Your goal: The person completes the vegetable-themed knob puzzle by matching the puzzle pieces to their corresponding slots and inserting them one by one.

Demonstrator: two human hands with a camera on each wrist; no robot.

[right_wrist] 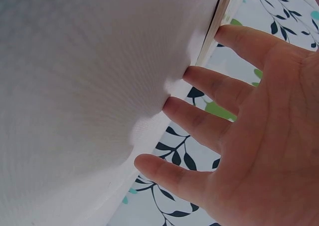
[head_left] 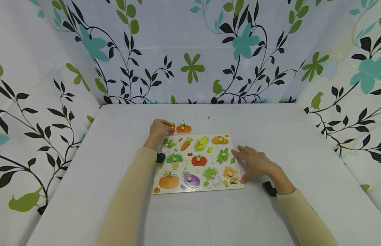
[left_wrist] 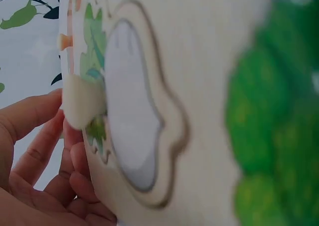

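A wooden knob puzzle board with vegetable pictures lies flat on the table. Beyond its far left corner my left hand pinches an orange carrot puzzle piece, partly covered by the fingertips. In the left wrist view, the left hand appears behind the board's edge, near the turnip piece; its fingertips are partly hidden. A pumpkin piece with a knob lies just right of the carrot piece. My right hand spreads its fingers at the board's right edge; in the right wrist view its fingers touch the cloth and edge.
Knobbed pieces such as the eggplant, tomato and broccoli sit in the board. No knob shows on the board's pumpkin picture. White cloth covers the table; a patterned curtain stands behind.
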